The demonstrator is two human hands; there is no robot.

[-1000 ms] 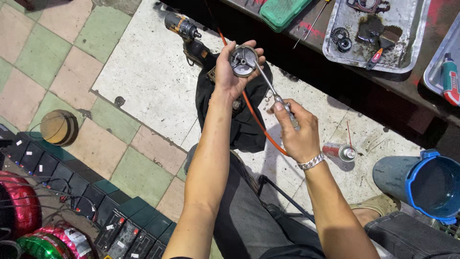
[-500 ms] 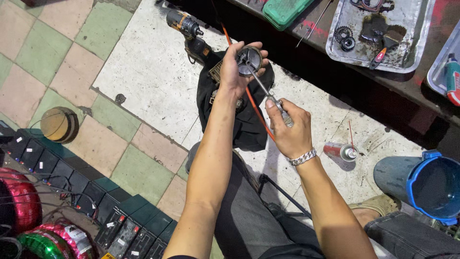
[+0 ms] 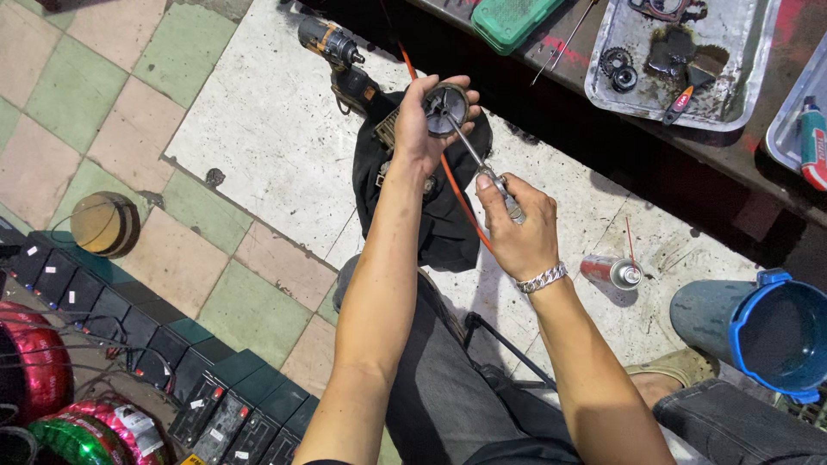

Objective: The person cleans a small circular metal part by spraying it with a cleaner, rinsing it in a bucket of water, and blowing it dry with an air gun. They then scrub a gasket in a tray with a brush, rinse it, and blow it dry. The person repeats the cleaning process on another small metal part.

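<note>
Surroundings: black cloth on the floor directly under the round metal part; cordless drill up-left of it, spray can down-right.
Obstruction: orange hose runs behind the part.
Change: part tilted slightly further since a second ago.
Part: grey, hollow, ribbed hub.
Left hand: wrapped around the part.
Right hand: closed on the metal air nozzle, tip inside the part.

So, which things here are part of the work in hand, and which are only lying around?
In use:
left hand holding round grey metal part
right hand holding thin metal nozzle tool

Lying about:
cordless drill
red spray can
blue bucket
green plastic case
black cloth
</note>
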